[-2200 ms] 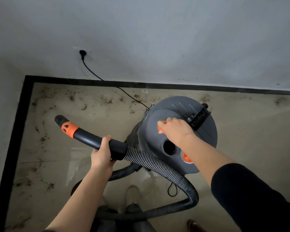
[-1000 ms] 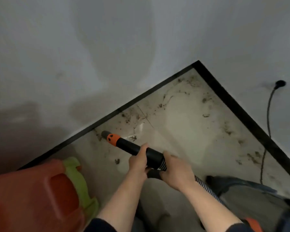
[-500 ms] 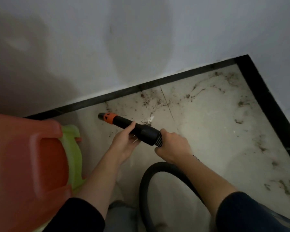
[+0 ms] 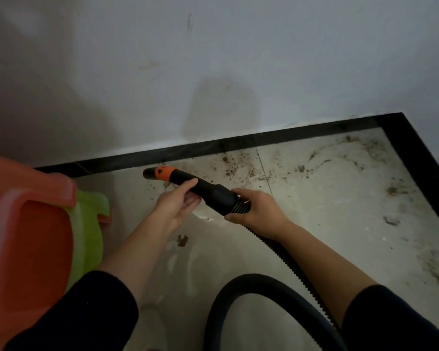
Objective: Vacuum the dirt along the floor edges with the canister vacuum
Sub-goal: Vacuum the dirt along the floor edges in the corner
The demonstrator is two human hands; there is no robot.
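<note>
The vacuum's black hose nozzle (image 4: 188,183), with an orange collar near its tip, points left toward the black border strip (image 4: 213,146) at the foot of the wall. My left hand (image 4: 178,201) cradles the nozzle from below, thumb on top. My right hand (image 4: 254,209) grips the ribbed hose end just behind it. The ribbed hose (image 4: 297,272) runs back under my right forearm and loops on the floor. Brown dirt (image 4: 241,168) lies scattered along the edge, right of the nozzle tip. The canister is out of view.
An orange plastic stool (image 4: 28,244) stacked with a green one (image 4: 89,231) stands at the left, close to my left arm. White walls meet at a corner at the upper right. More dirt specks (image 4: 393,191) lie along the right-hand border.
The nozzle tip has moved closer to the black border strip. My view has shifted slightly; both hands keep their hold on nozzle and hose.
</note>
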